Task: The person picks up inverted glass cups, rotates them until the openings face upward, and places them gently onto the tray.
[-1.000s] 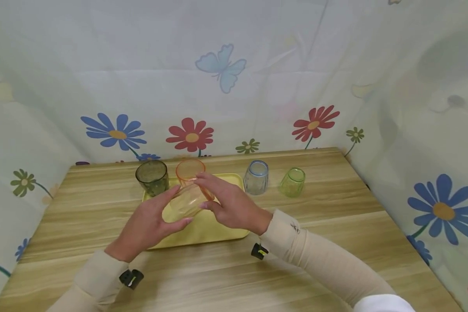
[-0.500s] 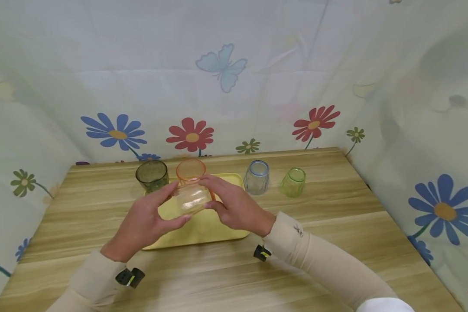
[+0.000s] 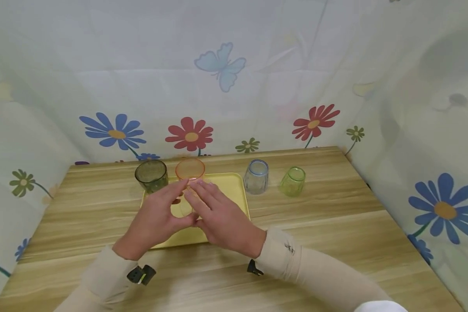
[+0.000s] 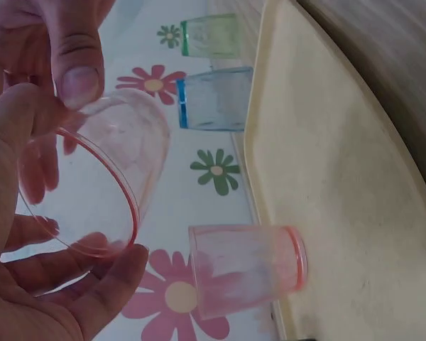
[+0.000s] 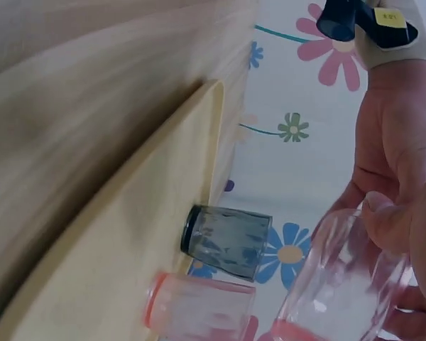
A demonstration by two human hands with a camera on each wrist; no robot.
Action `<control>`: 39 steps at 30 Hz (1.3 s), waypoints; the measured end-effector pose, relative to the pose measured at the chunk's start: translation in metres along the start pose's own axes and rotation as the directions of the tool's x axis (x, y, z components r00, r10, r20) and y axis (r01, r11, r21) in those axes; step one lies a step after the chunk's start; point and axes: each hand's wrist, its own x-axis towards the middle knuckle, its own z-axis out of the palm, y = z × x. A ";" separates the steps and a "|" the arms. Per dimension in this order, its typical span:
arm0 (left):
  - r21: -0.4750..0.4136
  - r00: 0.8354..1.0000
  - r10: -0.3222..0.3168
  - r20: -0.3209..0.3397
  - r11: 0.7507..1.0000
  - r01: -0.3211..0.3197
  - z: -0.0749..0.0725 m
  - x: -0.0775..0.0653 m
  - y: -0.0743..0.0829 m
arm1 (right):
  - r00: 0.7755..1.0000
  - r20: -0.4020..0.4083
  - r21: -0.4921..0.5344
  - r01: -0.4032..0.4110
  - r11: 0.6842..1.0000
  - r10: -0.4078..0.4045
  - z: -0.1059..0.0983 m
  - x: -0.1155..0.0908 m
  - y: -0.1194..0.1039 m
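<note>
A clear glass tumbler with a pinkish ring at one end (image 4: 145, 124) is tilted between both hands, in the air over a pale yellow tray (image 3: 238, 190). The left hand (image 3: 154, 221) holds it with curled fingers and thumb, close to the ring in the left wrist view. From the other side the right hand (image 3: 224, 219) grips it, thumb pressed on the wall. The fingers hide most of this tumbler in the head view. Just behind the hands, an orange-rimmed tumbler (image 3: 190, 169) stands upright on the tray.
A dark smoky tumbler (image 3: 151, 173) stands upright at the tray's far left corner. Right of the tray, a blue-tinted tumbler (image 3: 256, 180) and a smaller green one (image 3: 294, 182) stand upside down on the wooden table (image 3: 316, 242). A flowered cloth (image 3: 234, 108) hangs behind.
The hands have drawn closer together around the tumbler and turned it. My right hand has shifted left, its fingers now covering much of the tumbler. The other tumblers and the tray stay put.
</note>
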 end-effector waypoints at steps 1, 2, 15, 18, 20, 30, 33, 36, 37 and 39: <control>0.003 1.000 -0.013 -0.001 1.000 0.013 0.001 0.000 0.001 | 1.000 -0.009 0.024 -0.016 1.000 0.017 0.001 0.000 -0.001; 0.001 1.000 -0.026 -0.004 1.000 0.026 0.001 0.001 0.002 | 0.999 -0.016 0.046 -0.036 0.998 0.037 0.002 -0.001 -0.002; -0.531 0.925 -0.373 0.068 0.772 0.350 0.019 0.004 0.013 | 0.896 -0.025 0.577 -0.348 0.739 0.442 0.004 -0.003 0.005; -0.666 0.886 -0.448 0.121 0.625 0.407 0.026 0.005 0.017 | 0.835 0.033 0.729 -0.396 0.559 0.549 0.003 -0.003 0.007; -0.715 0.871 -0.474 0.131 0.564 0.414 0.031 0.007 0.020 | 0.803 0.067 0.793 -0.403 0.457 0.592 0.003 -0.003 0.009; -0.779 0.871 -0.481 0.100 0.506 0.369 0.053 0.030 0.034 | 0.723 0.157 0.887 -0.404 0.226 0.673 0.003 -0.004 0.016; -0.758 0.878 -0.475 0.059 0.551 0.349 0.059 0.042 0.036 | 0.688 0.149 0.899 -0.394 0.193 0.711 0.004 0.000 0.022; -0.739 0.892 -0.451 0.012 0.597 0.312 0.065 0.054 0.038 | 0.638 0.126 0.922 -0.359 0.149 0.760 0.005 0.005 0.028; -0.732 0.896 -0.444 0.001 0.610 0.303 0.067 0.058 0.039 | 0.619 0.121 0.927 -0.350 0.134 0.776 0.005 0.006 0.030; -0.722 0.899 -0.438 -0.007 0.624 0.298 0.070 0.064 0.039 | 0.585 0.120 0.934 -0.341 0.109 0.802 0.007 0.007 0.034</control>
